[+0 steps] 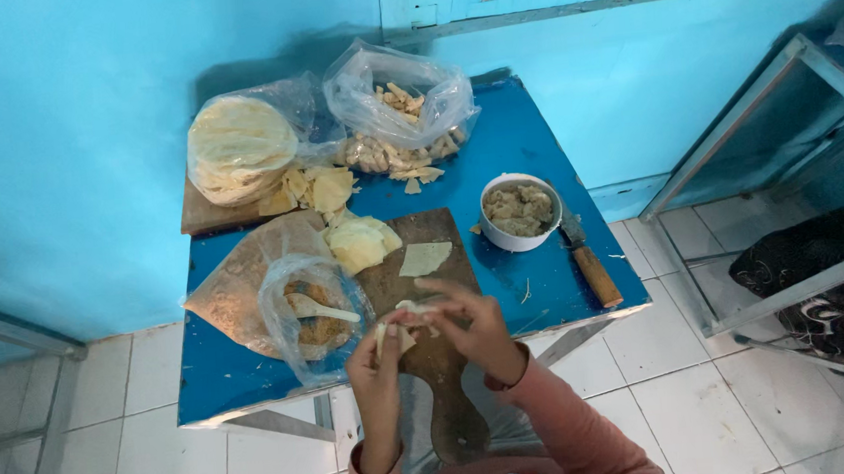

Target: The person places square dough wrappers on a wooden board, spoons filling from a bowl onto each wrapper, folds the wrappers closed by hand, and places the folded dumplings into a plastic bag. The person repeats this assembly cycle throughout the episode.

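I had both hands over the wooden board (439, 366) at the blue counter (536, 278), left hand (377, 366) closed around the dough wrapper (397, 337) while the right hand (474, 328) pinched its edge; pressing evenly seemed wisest.

The table (536, 288) top looks like painted, slightly glossy blue board. The cutting board (442, 366) and knife handle (596, 275) are worn matt wood. 3 clear bags (401, 93) are thin, shiny crinkled plastic. The bowl (503, 241) looks smooth white. Floor tiles (159, 468) are glazed.
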Available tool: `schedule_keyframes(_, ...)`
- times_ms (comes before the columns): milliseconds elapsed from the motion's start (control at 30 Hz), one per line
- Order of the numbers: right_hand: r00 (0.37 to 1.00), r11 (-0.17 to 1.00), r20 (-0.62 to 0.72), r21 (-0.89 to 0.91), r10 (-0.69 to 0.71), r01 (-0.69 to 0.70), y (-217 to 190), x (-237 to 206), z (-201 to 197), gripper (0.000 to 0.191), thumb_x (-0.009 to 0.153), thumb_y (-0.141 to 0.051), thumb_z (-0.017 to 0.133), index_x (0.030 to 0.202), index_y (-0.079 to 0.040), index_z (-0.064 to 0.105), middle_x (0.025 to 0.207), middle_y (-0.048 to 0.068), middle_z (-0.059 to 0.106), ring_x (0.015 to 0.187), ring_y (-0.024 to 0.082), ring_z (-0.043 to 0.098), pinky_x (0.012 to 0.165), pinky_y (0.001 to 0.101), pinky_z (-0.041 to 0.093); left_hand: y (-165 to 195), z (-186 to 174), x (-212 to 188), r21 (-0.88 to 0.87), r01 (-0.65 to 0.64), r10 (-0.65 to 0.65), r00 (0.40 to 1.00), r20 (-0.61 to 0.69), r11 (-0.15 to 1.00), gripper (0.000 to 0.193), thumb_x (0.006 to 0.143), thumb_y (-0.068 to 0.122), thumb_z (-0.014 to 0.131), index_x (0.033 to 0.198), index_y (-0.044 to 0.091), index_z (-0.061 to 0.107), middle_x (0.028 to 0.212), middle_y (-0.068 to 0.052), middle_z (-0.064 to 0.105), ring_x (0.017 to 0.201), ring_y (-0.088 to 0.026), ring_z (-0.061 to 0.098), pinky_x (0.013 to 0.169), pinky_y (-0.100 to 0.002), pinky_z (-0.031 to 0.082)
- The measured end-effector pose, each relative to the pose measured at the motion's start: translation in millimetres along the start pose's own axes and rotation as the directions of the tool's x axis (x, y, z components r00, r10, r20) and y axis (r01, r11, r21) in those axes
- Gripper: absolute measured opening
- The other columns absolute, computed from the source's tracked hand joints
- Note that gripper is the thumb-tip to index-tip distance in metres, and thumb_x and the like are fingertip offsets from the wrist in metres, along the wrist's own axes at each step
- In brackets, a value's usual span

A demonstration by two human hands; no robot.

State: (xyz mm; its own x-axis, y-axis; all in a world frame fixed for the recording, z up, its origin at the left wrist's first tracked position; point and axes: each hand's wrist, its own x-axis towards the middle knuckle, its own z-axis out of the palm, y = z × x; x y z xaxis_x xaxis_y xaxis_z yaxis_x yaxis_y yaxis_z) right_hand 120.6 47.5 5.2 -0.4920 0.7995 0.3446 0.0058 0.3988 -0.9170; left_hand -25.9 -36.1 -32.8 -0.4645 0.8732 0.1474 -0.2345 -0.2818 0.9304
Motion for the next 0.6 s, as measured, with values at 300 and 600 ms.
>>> schedule_keyframes(300, 0.979, 0.945, 0.034, 0.255, 0.202, -0.204, 17, 42, -45, 0.049, 0.098, 0.000, 0.064, 0.146, -0.003, 0.055, 0.106, 0.014, 0.076, 0.096, 0.015, 0.072, 0.079, 0.0263, 0.056, 5, -1, 5, -0.111, 0.106, -0.108, 0.994, -0.006, 0.988, 0.029, 0.103, 0.015, 0.055, 0.120, -0.003, 0.068, 0.105, -0.013, 0.075, 0.090, -0.020, 0.076, 0.075, -0.030, 0.060)
schedule_keyframes(600, 0.997, 0.911, 0.031, 0.405, 0.073, -0.079, 2, 4, -18, 0.047, 0.097, 0.003, 0.064, 0.142, 0.001, 0.053, 0.131, 0.014, 0.069, 0.118, 0.018, 0.069, 0.095, 0.0290, 0.058, 25, 18, 20, 0.438, -0.419, 0.409, 0.904, 0.124, 0.795, 0.043, 0.080, 0.005, 0.082, 0.120, 0.000, 0.066, 0.106, -0.010, 0.065, 0.097, -0.022, 0.064, 0.084, -0.032, 0.051)
